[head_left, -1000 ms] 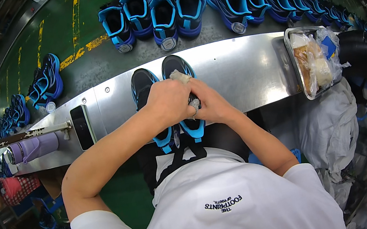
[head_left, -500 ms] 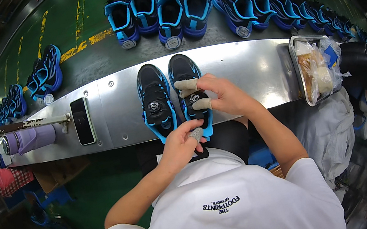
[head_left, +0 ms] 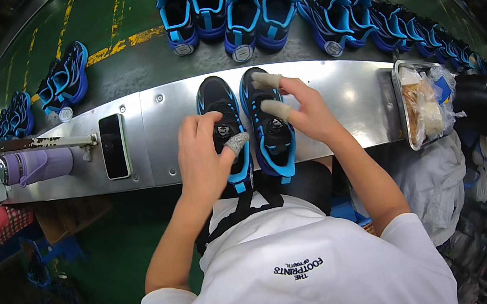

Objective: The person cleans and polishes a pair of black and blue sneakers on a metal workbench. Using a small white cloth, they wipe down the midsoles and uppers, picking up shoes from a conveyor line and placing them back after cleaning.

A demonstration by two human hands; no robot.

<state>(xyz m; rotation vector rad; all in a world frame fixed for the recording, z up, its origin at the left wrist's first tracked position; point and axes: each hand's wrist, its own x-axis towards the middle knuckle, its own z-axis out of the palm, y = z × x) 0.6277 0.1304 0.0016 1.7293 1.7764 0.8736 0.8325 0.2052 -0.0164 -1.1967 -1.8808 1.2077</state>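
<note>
Two black sneakers with blue trim and a round dial on the tongue stand side by side on the metal bench, toes away from me. My left hand grips the left sneaker, its fingers along the outer side and its thumb, in a grey finger cot, across the upper near the dial. Over the right sneaker my right hand is spread, with thumb and forefinger apart in beige finger cots. Its fingertips rest on the upper, in front of and beside the dial.
Beyond the metal bench, more sneakers stand in a row on a dark surface. To the left lie a phone and a purple bottle near a worn metal bar. A tray of plastic-wrapped items sits at the right.
My left hand has moved from the right sneaker's heel opening to the left sneaker and taken hold of it. My right hand's fingertips have slid a little toward the right sneaker's toe.
</note>
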